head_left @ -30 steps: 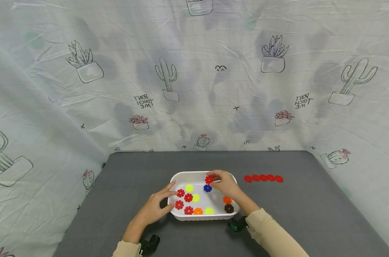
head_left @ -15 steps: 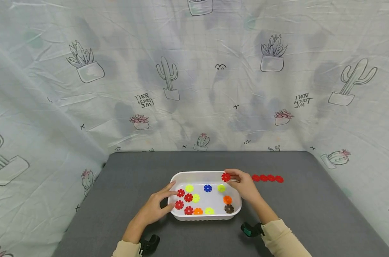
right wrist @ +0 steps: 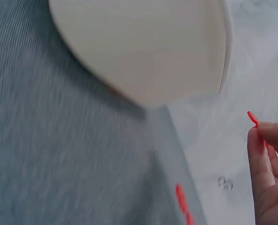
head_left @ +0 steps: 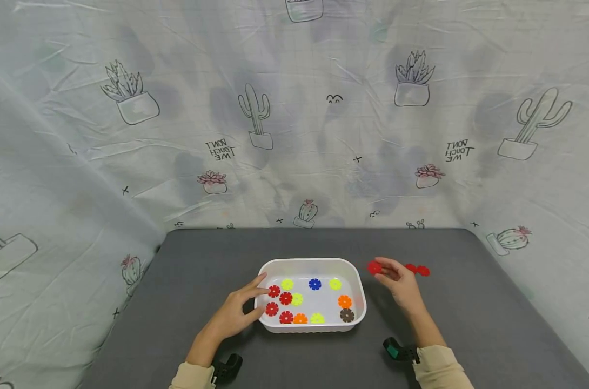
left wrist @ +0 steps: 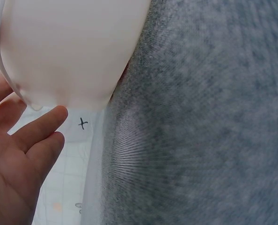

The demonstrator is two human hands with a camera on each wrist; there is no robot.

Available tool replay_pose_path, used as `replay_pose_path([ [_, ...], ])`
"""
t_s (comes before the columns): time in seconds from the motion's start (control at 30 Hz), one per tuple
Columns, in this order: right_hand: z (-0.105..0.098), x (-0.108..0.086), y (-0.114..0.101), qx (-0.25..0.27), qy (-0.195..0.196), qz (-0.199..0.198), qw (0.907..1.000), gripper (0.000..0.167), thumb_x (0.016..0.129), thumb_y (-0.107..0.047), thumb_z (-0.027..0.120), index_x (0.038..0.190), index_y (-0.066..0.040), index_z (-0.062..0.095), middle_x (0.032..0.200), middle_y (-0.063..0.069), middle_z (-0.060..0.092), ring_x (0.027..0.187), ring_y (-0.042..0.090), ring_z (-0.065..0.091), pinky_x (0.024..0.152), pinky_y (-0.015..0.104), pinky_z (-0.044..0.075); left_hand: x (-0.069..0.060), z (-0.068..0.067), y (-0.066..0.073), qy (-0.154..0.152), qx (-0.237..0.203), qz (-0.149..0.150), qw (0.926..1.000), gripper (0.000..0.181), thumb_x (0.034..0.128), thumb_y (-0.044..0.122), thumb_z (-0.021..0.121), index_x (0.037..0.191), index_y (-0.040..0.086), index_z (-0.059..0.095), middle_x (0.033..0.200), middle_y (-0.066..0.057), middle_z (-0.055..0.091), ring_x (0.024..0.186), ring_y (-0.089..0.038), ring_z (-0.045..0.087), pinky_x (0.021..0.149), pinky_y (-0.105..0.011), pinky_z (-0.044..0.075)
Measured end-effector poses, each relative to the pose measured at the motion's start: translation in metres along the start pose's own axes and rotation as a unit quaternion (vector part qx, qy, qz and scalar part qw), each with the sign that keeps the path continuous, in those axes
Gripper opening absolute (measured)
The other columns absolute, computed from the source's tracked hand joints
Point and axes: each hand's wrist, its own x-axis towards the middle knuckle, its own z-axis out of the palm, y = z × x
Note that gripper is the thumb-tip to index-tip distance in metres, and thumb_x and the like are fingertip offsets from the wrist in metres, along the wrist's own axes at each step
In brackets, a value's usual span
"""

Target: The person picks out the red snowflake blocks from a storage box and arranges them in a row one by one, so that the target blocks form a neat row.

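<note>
Red disc [head_left: 374, 267] now right of the white tray [head_left: 310, 328]

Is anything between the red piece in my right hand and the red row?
Nothing visible: the red piece is outside the white tray, though your right hand hides part of the red row in the head view.

Beige sleeves [head_left: 441, 368] end near black wrist devices [head_left: 228, 368], the right bearing a green patch [head_left: 392, 351].

- The right hand [head_left: 401, 283] partly hides the red slotted discs [head_left: 423, 270] at the right.
- In both wrist views, the white tray [left wrist: 73, 51] is cut off above, its contents hidden.
- Both sleeves [head_left: 442, 368] run off the near edge.
</note>
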Motion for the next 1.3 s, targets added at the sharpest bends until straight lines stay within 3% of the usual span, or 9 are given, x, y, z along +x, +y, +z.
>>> replay_pose_path([
  [0.37, -0.011, -0.006, 0.035, -0.014, 0.041, 0.071, 0.9965, 0.045, 0.085, -0.007, 0.068, 0.126, 0.006, 0.055, 0.103, -0.018, 0.059, 0.088, -0.005, 0.055, 0.072, 0.01, 0.049, 0.002, 0.001, 0.001, -0.006, -0.012, -0.013, 0.9998, 0.035, 0.0861, 0.017, 0.065, 0.119, 0.007, 0.065, 0.149, -0.009, 0.041, 0.13, -0.03, 0.047, 0.1, -0.057, 0.04],
  [0.53, -0.01, -0.009, 0.044, -0.039, 0.046, 0.055, 0.9967, 0.042, 0.085, -0.005, 0.068, 0.124, 0.007, 0.057, 0.111, -0.003, 0.062, 0.087, -0.005, 0.055, 0.071, 0.01, 0.049, 0.003, 0.002, 0.001, 0.003, -0.008, 0.001, 1.0, 0.034, 0.0851, 0.016, 0.066, 0.118, 0.007, 0.066, 0.148, -0.011, 0.042, 0.128, -0.032, 0.048, 0.098, -0.057, 0.042],
  [0.7, -0.008, -0.007, 0.05, -0.122, 0.044, 0.016, 0.9914, 0.037, 0.084, -0.001, 0.068, 0.12, 0.005, 0.061, 0.117, 0.022, 0.063, 0.092, 0.001, 0.059, 0.073, 0.008, 0.047, 0.003, 0.001, 0.001, 0.004, -0.013, 0.001, 0.9999, 0.034, 0.0854, 0.016, 0.066, 0.118, 0.006, 0.066, 0.148, -0.011, 0.042, 0.129, -0.032, 0.048, 0.099, -0.058, 0.041],
  [0.93, -0.002, -0.004, 0.054, -0.215, 0.053, -0.01, 0.9751, 0.038, 0.082, 0.002, 0.069, 0.119, 0.001, 0.064, 0.112, 0.019, 0.065, 0.097, 0.031, 0.065, 0.076, 0.016, 0.052, 0.001, -0.001, 0.001, 0.0, -0.02, -0.008, 0.9998, 0.035, 0.0861, 0.016, 0.066, 0.12, 0.007, 0.065, 0.149, -0.009, 0.04, 0.131, -0.031, 0.045, 0.099, -0.057, 0.041],
  [1.17, 0.0, -0.005, 0.052, -0.215, 0.068, -0.033, 0.9736, 0.039, 0.079, 0.007, 0.068, 0.118, 0.004, 0.063, 0.115, 0.021, 0.062, 0.1, 0.036, 0.064, 0.08, 0.015, 0.051, 0.002, -0.003, 0.001, 0.003, -0.011, -0.004, 0.9999, 0.034, 0.0857, 0.017, 0.066, 0.119, 0.007, 0.066, 0.149, -0.009, 0.041, 0.13, -0.03, 0.047, 0.1, -0.056, 0.041],
  [1.3, -0.001, -0.007, 0.052, -0.204, 0.075, -0.025, 0.9758, 0.041, 0.079, 0.008, 0.068, 0.119, 0.005, 0.062, 0.12, 0.021, 0.062, 0.108, 0.035, 0.06, 0.082, 0.003, 0.044, 0.002, -0.002, 0.001, -0.002, -0.01, -0.005, 0.9999, 0.035, 0.0859, 0.017, 0.066, 0.119, 0.007, 0.065, 0.149, -0.008, 0.04, 0.131, -0.029, 0.046, 0.099, -0.056, 0.041],
])
